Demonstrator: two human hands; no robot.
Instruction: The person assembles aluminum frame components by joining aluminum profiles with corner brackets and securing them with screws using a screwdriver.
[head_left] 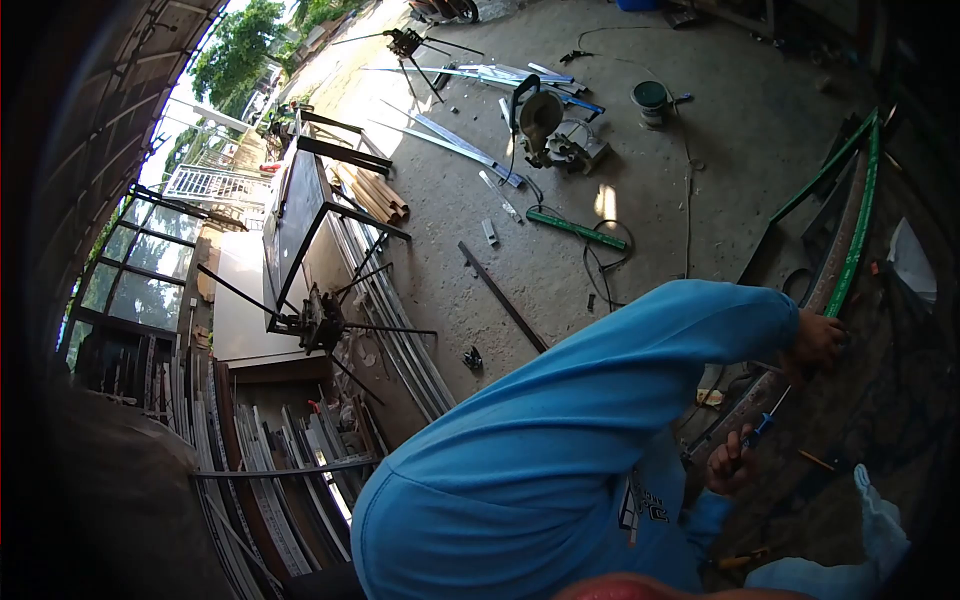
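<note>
My left arm in a blue sleeve reaches across to the right, where my left hand (818,340) grips a curved frame with a green edge strip (855,235). Below it my right hand (728,462) holds a blue-handled screwdriver (764,426), its tip pointing up toward the frame near my left hand. The frame's lower part is hidden behind my arm and in shadow.
A miter saw (548,125), long aluminium strips (450,140), a green level (575,229), a paint can (651,100) and cables lie on the concrete floor. A dark metal table (300,215) stands left. Stacked profiles (270,470) lean at lower left. White cloth (880,525) lies lower right.
</note>
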